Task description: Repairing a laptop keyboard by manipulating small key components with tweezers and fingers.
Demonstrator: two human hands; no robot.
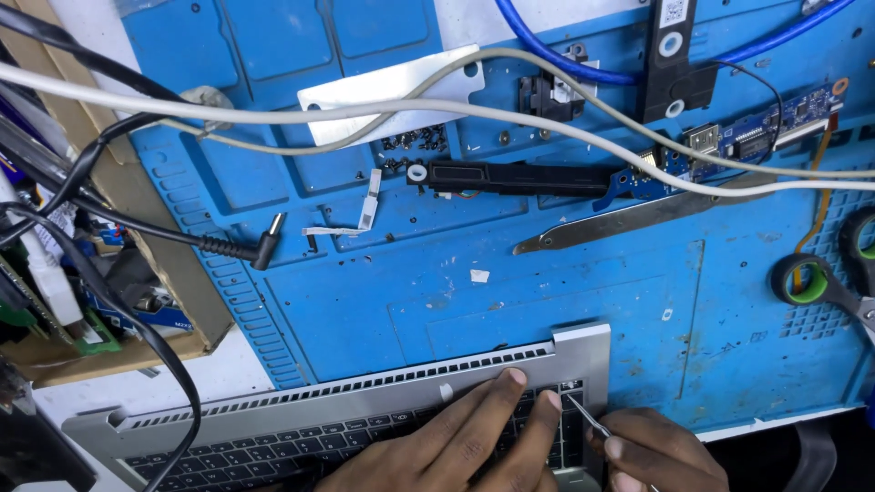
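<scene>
A silver laptop keyboard deck with dark keys lies at the bottom of the head view on a blue work mat. My left hand rests flat on the keys near the deck's right end, fingers stretched toward the upper right corner. My right hand sits just right of it and grips thin metal tweezers, whose tip touches the keys near the deck's top right corner.
On the mat lie a black speaker bar, a blue circuit board, a metal strip, a silver plate, small screws, scissors and a black power plug. White and blue cables cross above. A cardboard box stands left.
</scene>
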